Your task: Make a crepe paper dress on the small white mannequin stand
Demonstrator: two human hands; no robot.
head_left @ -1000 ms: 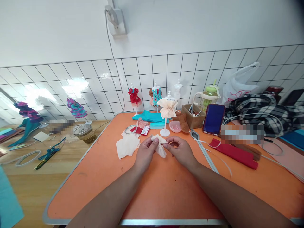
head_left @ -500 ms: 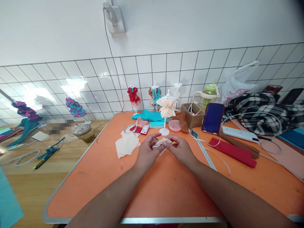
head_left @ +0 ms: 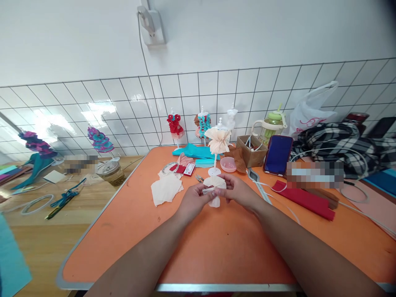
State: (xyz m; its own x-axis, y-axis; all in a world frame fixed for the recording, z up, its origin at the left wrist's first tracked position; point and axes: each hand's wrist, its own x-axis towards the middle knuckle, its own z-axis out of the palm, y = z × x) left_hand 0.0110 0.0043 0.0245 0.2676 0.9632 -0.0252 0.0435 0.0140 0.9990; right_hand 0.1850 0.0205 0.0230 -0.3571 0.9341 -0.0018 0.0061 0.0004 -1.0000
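My left hand (head_left: 192, 203) and my right hand (head_left: 238, 192) meet over the middle of the orange table (head_left: 198, 247). Both are closed, pinching between them a gathered piece of cream crepe paper (head_left: 214, 182), which fans out above the fingertips and hangs below. Just behind it stands a small white dress form wearing a cream crepe-paper dress (head_left: 218, 141). A small metal tool (head_left: 199, 178), perhaps snips, lies beyond my left fingers, partly hidden. Flat cream crepe-paper sheets (head_left: 166, 190) rest to the left of my left hand.
Behind are dress forms in a red dress (head_left: 175, 126) and a turquoise one (head_left: 204, 124). A pink bowl (head_left: 228, 164), a cardboard box (head_left: 252, 152), a phone (head_left: 277, 154) and red crepe paper (head_left: 303, 201) sit rightward. A lidded glass jar (head_left: 110, 173) stands on the wooden table at left.
The crepe paper has turned and spread between my fingers, with its fan and lower tail now showing. Both hands have shifted slightly. The small metal tool has come into view.
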